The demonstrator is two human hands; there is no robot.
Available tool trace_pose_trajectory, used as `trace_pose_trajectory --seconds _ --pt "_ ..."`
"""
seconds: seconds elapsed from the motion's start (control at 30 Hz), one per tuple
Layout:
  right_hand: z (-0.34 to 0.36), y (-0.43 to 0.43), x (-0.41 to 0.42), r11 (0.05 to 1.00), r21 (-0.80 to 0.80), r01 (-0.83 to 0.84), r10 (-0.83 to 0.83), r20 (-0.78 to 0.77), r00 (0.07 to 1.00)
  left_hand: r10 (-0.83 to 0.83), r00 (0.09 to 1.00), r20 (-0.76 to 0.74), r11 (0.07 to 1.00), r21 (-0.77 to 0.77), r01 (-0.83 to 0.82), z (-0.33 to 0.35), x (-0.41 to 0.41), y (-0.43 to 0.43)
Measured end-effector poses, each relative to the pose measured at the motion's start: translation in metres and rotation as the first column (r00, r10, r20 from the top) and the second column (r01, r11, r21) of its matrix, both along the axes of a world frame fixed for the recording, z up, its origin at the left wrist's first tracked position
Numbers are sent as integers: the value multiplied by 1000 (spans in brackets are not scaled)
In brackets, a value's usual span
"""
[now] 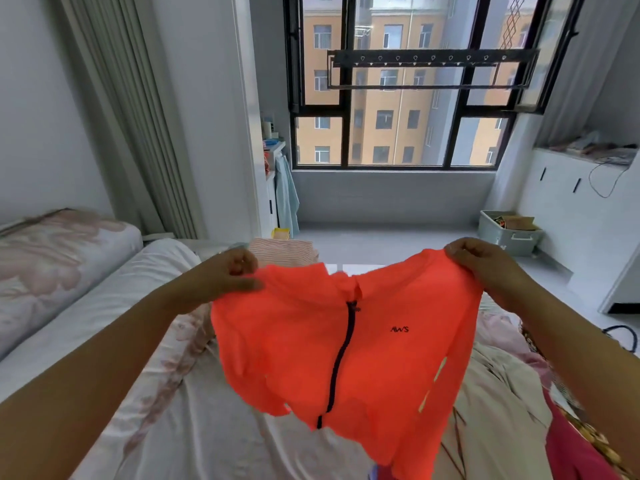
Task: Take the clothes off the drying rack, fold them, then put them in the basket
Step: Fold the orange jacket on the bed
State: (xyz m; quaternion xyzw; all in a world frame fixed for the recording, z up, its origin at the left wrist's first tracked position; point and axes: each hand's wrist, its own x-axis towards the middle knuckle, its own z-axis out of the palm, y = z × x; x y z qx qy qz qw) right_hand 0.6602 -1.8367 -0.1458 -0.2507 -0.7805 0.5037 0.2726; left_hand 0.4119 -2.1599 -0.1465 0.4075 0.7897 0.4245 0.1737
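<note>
Far to the left of the left hand, a flowered quilt lies rolled on the bed. The left hand pinches one shoulder of an orange jacket, with the thumb on the near side and the fingers curled behind the cloth. Just beyond this hand lies a folded striped garment.

The jacket hangs spread between the two hands, held up above the bed with its front towards the person. A black zipper runs down its middle. Small black letters on the chest, nearer the right hand, read "AWS".

High above and beyond the hands, a black drying rack hangs in front of the window. The right hand grips the other shoulder, fingers curled over the edge. Below this hand a heap of clothes lies on the bed. Beyond it, a pale plastic box stands on the floor.
</note>
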Motion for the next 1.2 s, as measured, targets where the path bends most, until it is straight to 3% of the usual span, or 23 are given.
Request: trace_pose_trajectory --seconds 0.07,0.1,0.27,0.4,0.5,0.57,0.7,0.8,0.83,0.9,0.97,1.03,1.13,1.17,1.2 --pt "-5 2 -3 992 125 -38 27 87 996 -34 965 -260 962 -272 -39 0 -3 0" --pt "-6 2 -5 989 141 -55 42 93 995 5 958 -287 959 -269 -85 3 -3 1" --pt "2 17 -14 997 1 -73 73 63 995 298 938 -179 953 114 -281 16 -3 7" --pt "0 30 -14 987 -14 -159 160 142 977 460 862 -214 882 226 -414 10 5 25" --pt "1 38 -17 994 -6 -107 107 20 994 564 770 -297 820 310 -481 4 8 40" --pt "2 43 -20 995 -25 -99 98 -26 995 605 764 -226 780 362 -511 1 10 49" --pt "3 53 -22 987 43 -155 150 106 983 496 866 -64 852 230 -471 0 11 51" --pt "10 64 -22 994 42 -105 106 -31 994 425 901 84 854 295 -430 7 16 48" --pt "10 68 -23 991 58 -123 124 -8 992 432 901 50 862 270 -428 5 17 49" --pt "2 71 -27 972 124 -198 172 189 967 471 866 -166 881 135 -453 -5 17 53" --pt "-10 73 -31 956 167 -243 184 307 934 518 833 -192 855 143 -499 -18 17 59" --pt "-14 75 -35 960 163 -230 189 234 954 572 814 -100 809 231 -540 -26 19 66" --pt "-22 80 -44 992 71 -107 110 -39 993 620 782 54 748 259 -611 -37 22 73" --pt "-29 81 -48 982 130 -138 132 57 990 607 795 -4 788 137 -600 -47 21 71" --pt "-43 78 -50 942 202 -267 199 303 932 547 832 -93 830 -65 -553 -60 21 68"
